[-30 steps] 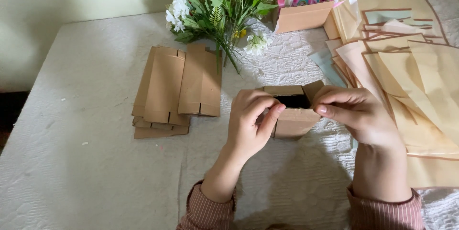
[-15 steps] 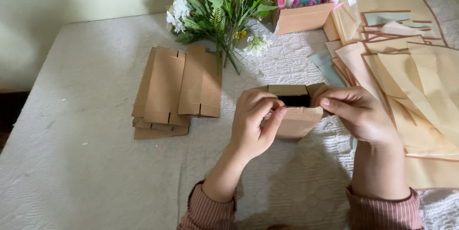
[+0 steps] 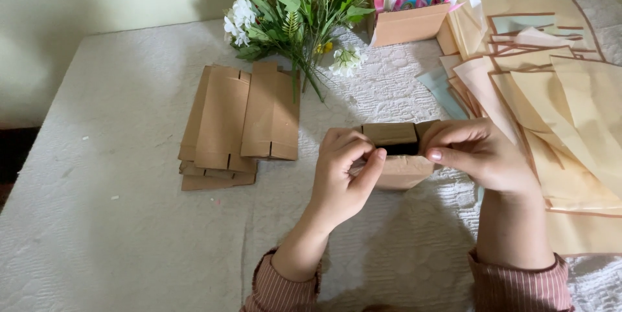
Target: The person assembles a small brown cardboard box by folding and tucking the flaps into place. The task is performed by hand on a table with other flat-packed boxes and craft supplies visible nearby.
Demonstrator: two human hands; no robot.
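Head view looks down on a table point(image 3: 116, 247) covered in a white, nubbly textured cloth. Both hands meet at its middle over one small brown cardboard box point(image 3: 396, 156), matte and rectangular, its top open and showing a dark slot. On the box's left end, the left hand point(image 3: 343, 179) has its fingers curled closed, thumb pressed toward the opening. From the other side the right hand point(image 3: 483, 156) pinches the right end, its fingers bent tightly around the upper edge. Two ribbed pink sleeve cuffs show at the wrists.

Left of the box lies a loose stack of flat cardboard blanks point(image 3: 236, 124), same kraft brown, with short slits cut in their edges; two lie on top, how many sit beneath I cannot tell. Behind stands one bunch of artificial flowers point(image 3: 295, 11), white and yellow among green leaves. One open cardboard box point(image 3: 408, 23) holds pink ribbons and scissors. Smooth tan and cream paper sheets point(image 3: 570, 98) fan out at the right, overlapping too much to count.
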